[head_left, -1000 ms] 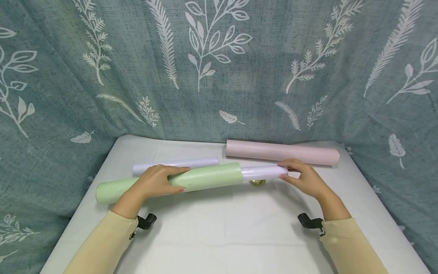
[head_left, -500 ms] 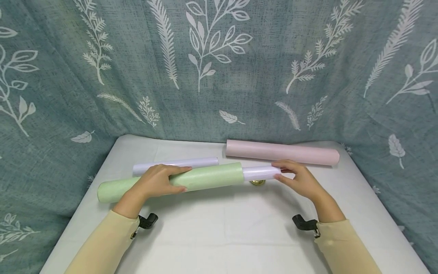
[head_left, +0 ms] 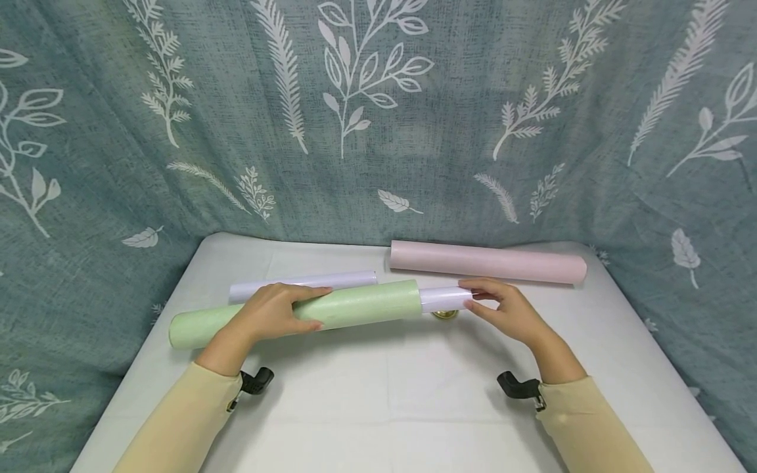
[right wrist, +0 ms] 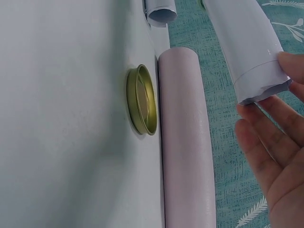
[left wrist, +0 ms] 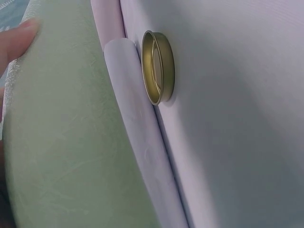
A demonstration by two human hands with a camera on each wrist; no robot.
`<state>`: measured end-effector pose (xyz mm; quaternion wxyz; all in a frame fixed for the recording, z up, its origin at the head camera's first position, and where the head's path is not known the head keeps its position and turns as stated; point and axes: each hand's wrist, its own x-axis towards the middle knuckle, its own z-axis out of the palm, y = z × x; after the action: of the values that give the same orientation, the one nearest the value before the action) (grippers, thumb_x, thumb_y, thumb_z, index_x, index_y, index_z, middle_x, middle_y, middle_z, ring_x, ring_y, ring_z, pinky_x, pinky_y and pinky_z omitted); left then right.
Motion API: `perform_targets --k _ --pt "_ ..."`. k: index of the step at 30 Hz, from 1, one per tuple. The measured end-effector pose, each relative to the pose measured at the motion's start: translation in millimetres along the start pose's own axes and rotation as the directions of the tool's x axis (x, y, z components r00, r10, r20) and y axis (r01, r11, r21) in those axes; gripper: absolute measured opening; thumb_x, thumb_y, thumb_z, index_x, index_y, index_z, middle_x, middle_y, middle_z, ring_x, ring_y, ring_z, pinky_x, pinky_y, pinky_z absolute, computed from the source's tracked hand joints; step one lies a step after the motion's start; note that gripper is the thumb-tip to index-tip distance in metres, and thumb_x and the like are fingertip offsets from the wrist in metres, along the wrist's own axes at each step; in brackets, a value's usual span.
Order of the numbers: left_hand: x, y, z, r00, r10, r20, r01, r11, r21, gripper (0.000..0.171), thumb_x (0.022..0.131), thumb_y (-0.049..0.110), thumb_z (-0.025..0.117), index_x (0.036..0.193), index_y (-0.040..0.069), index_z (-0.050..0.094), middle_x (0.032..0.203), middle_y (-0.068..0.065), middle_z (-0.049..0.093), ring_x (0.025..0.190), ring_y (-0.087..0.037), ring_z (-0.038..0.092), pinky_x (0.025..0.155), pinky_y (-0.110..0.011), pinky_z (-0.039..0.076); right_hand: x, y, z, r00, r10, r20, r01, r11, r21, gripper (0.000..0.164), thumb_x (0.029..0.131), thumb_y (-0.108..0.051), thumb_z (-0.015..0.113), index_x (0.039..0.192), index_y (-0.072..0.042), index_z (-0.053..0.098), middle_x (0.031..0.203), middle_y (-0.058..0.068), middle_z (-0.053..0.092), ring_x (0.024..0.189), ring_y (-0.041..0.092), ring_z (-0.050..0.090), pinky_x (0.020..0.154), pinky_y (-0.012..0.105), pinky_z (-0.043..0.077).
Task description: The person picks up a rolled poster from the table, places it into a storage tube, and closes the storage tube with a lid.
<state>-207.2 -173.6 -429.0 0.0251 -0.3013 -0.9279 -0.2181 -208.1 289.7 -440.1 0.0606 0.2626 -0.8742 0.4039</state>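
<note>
My left hand (head_left: 272, 315) grips a long light-green tube (head_left: 367, 305) from above, thumb on the near side. A thinner pale-lavender tube (head_left: 443, 299) sticks out of its right end. My right hand (head_left: 508, 312) holds that tube's outer end between thumb and fingers; in the right wrist view its rim (right wrist: 263, 92) looks slightly ragged. The rest of this tube is hidden inside the green one. Both tubes are raised over the table, and a shadow falls below them. Under the lavender tube a round gold tin lid (head_left: 445, 315) lies on the table, partly covered in the head view.
A second lavender tube (head_left: 349, 279) lies behind the green one. Farther back on the right, a pink tube (head_left: 491, 261) rests near the table's rear edge. A leaf-patterned teal curtain (head_left: 378, 131) hangs behind the white table (head_left: 384, 407).
My right hand has moved left, sliding the lavender tube deeper into the green tube, so a shorter length shows. The left hand has stayed almost still on the green tube.
</note>
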Motion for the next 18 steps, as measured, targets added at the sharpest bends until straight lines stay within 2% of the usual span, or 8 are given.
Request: perform_targets --k 6,9,14,18 --pt "1.1 1.9 0.9 1.0 -0.004 0.017 0.004 1.0 -0.002 0.064 0.081 0.055 0.078 0.14 0.037 0.06 0.13 0.006 0.066 0.11 -0.022 0.067 0.091 -0.047 0.053 2.6 -3.5 7.1 1.0 -0.003 -0.002 0.004 0.999 0.037 0.039 0.09 0.0 0.073 0.128 0.001 0.066 0.131 0.016 0.063 0.112 0.019 0.063 0.095 0.042 0.053" --pt "1.9 3.8 1.4 1.0 0.001 0.018 -0.001 1.0 -0.001 0.064 0.081 0.055 0.078 0.14 0.037 0.06 0.131 0.008 0.066 0.111 -0.021 0.066 0.091 -0.047 0.053 3.5 -14.4 8.8 1.0 -0.026 -0.007 0.026 0.998 0.056 0.037 0.088 0.005 0.072 0.125 0.007 0.064 0.129 0.022 0.061 0.111 0.02 0.063 0.093 0.047 0.053" --pt "1.7 6.4 0.5 1.0 0.004 0.008 -0.004 1.0 -0.005 0.064 0.08 0.054 0.079 0.139 0.037 0.061 0.13 0.007 0.066 0.112 -0.022 0.066 0.091 -0.047 0.053 5.7 -38.7 7.6 1.0 -0.023 -0.013 0.024 0.996 0.084 0.036 0.087 0.008 0.073 0.121 0.011 0.065 0.124 0.024 0.062 0.105 0.023 0.065 0.091 0.049 0.053" --pt "1.3 6.9 0.1 1.0 -0.002 0.006 0.002 1.0 -0.007 0.065 0.08 0.055 0.08 0.139 0.037 0.061 0.13 0.006 0.067 0.112 -0.022 0.066 0.091 -0.047 0.053 7.9 -40.5 9.7 1.0 -0.012 -0.022 0.015 0.992 0.128 0.037 0.085 0.009 0.074 0.121 0.012 0.064 0.122 0.025 0.063 0.104 0.023 0.066 0.091 0.049 0.053"
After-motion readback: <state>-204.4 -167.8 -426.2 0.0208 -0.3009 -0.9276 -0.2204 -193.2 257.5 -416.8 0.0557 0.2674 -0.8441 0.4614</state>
